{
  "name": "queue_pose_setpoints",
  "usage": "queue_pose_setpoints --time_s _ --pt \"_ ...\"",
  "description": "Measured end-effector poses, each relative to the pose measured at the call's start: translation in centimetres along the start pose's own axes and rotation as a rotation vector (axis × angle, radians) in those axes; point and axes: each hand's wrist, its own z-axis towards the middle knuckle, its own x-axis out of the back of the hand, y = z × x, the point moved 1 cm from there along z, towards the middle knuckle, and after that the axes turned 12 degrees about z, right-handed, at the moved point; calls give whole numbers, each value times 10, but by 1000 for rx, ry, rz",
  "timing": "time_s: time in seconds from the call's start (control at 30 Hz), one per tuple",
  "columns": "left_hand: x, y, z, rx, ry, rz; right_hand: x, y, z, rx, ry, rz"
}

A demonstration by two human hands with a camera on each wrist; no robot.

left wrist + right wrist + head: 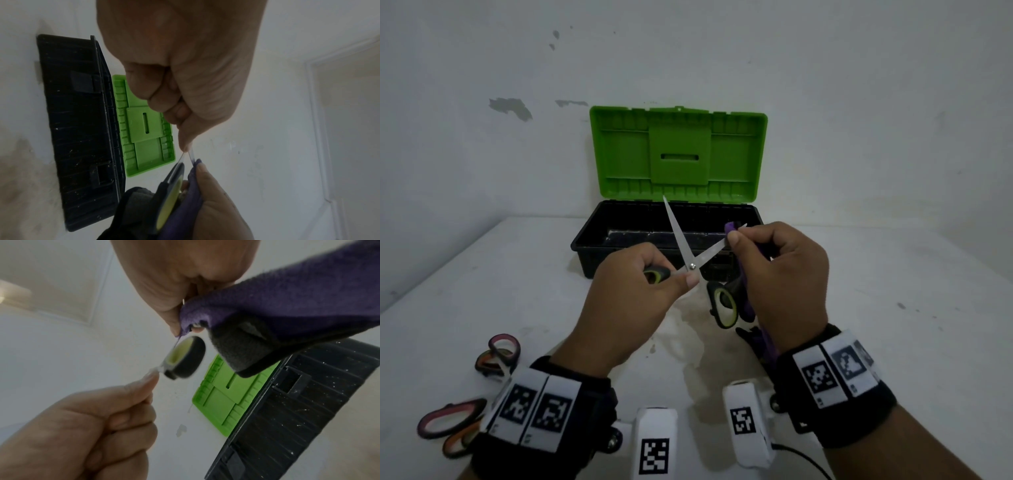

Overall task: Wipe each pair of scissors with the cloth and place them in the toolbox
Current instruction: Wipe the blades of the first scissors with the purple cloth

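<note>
A pair of scissors [690, 255] with black and yellow-green handles is spread wide open in the air in front of the toolbox [589, 236]. My left hand [640, 284] grips one handle loop near the pivot. My right hand [774, 263] pinches a purple cloth [765, 337] round the right blade near its tip. The other handle loop [725, 304] hangs free between my hands. In the right wrist view the cloth [287, 301] drapes from my fingers above that loop [185, 356]. The black toolbox has its green lid [678, 152] standing open.
Two more pairs of scissors lie on the white table at the near left: one with pink and orange loops [498, 354], another [450, 425] partly under my left wrist. A white wall stands close behind the toolbox.
</note>
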Motion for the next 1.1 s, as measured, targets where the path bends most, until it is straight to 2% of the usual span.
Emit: queue_pose_setpoints --time_s 0.07,0.23,0.4,0.57,0.7,0.83,1.1 --pt "-1 1 0 4 3 3 0 0 1 21 14 -16" --pt "2 -2 1 -6 16 0 -4 -3 -8 54 -64 -23" --pt "0 0 1 2 7 -1 1 1 5 26 51 -9" --pt "4 0 0 -9 6 12 -1 -4 -3 56 -10 -15" --pt "3 1 -1 -12 -12 -13 3 -1 5 44 63 7" --pt "6 -2 -1 -2 -4 -24 -1 -5 -5 97 -9 -16" --pt "5 -4 -2 55 -37 -69 5 3 11 -1 13 2"
